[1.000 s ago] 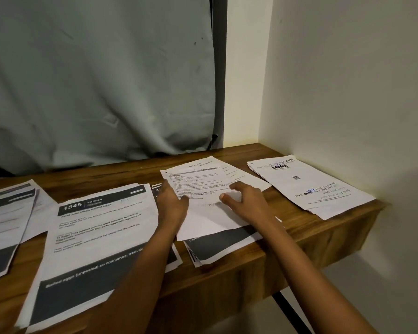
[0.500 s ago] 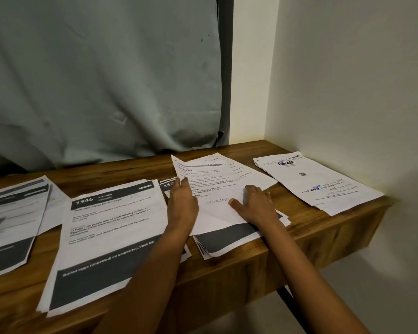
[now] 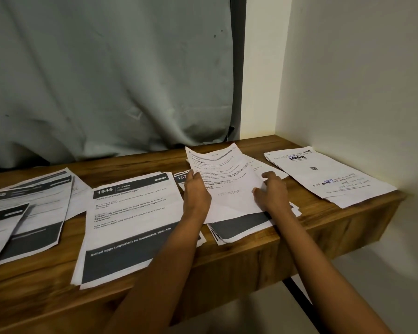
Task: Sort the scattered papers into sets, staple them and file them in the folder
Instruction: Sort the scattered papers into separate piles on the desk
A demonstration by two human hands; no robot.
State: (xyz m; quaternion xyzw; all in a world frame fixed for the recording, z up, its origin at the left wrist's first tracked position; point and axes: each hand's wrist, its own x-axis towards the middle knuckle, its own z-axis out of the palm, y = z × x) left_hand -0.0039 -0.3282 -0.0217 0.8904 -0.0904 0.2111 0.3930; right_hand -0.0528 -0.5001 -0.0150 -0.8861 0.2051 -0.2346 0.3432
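So, curtain [image 3: 106, 80]: I see grey cloth hanging behind the whole table, filling most of my view.
Wall [image 3: 360, 80]: pale, and it closes off the right side.
Table [image 3: 135, 165]: a wooden top running left to right, with its right end against the wall.
Left stacks [image 3: 34, 201]: overlapping printed pages with dark bands, at the far left, partly cut off by the frame.
1345 stack [image 3: 130, 218]: lies flat in the middle, long axis running from the near edge towards the curtain, header at the far end.
Blinkit stack [image 3: 328, 174]: lies flat at the right end near the wall, long axis angled away and to the left.
Stack underneath [image 3: 241, 225]: dark-banded pages lying below both hands, overhanging the near edge a little.
Lifted sheet [image 3: 227, 179]: white with fine print, lying over that stack between the hands. Its long axis points away from me, and its far end is tilted up off the table.
Left hand [image 3: 196, 191]: forearm reaching forward across the 1345 stack, fingers curled round the sheet's left edge and gripping it.
Right hand [image 3: 273, 191]: forearm coming in from the lower right, fingers bent at the sheet's right edge. I cannot tell whether it pinches the sheet or only touches it.
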